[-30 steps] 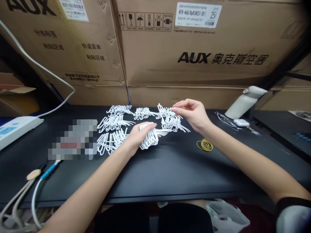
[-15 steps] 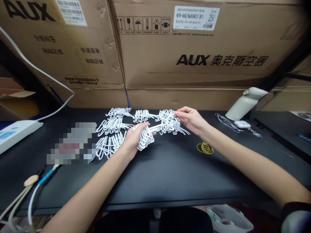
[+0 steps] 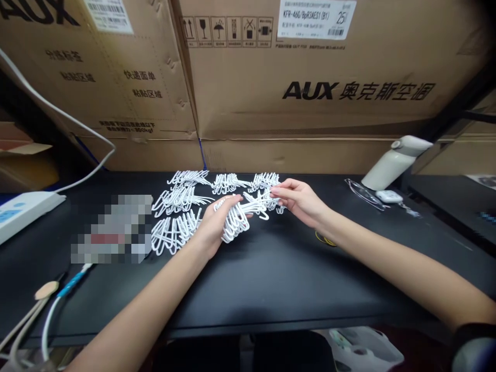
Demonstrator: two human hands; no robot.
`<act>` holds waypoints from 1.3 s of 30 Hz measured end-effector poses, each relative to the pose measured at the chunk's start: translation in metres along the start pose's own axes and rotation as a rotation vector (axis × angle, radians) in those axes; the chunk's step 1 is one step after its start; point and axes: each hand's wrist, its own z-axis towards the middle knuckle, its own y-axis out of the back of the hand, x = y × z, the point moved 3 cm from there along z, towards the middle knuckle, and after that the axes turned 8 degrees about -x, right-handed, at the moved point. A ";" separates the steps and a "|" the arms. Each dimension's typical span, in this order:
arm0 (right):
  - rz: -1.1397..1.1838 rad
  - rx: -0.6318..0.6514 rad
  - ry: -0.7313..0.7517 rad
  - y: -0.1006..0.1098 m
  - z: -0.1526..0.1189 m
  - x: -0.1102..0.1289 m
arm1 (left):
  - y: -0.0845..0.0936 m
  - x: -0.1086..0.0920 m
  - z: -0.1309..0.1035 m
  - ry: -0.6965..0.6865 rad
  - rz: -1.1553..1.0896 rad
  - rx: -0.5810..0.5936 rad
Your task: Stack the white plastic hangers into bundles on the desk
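My left hand (image 3: 211,227) is wrapped round a bundle of white wire hooks (image 3: 235,226), their curved ends sticking out to the right. Just right of the bundle, my right hand (image 3: 304,202) has thumb and fingers pinched together on a white hook (image 3: 264,213), close to the bundle's ends. Behind both hands, piles of similar white hooks lie on the black table: one at the back left (image 3: 189,178), one at the back middle (image 3: 226,183) and one at the back right (image 3: 263,180). A nearer pile (image 3: 174,235) is partly covered by my left wrist.
Yellow rubber bands (image 3: 324,238) lie partly under my right forearm. A white bottle (image 3: 389,168) leans at the right, near a small white case (image 3: 388,197). At the left are a power strip (image 3: 29,213) and a pixelated object (image 3: 112,227). Cardboard boxes (image 3: 310,116) stand behind.
My right hand has moved down and slightly left from the back right pile towards the bundle, bringing a hook. My left hand keeps its hold. The view has shifted slightly.
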 end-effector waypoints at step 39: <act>-0.132 -0.001 0.146 -0.008 -0.015 -0.003 | -0.004 0.004 -0.003 0.029 0.021 0.127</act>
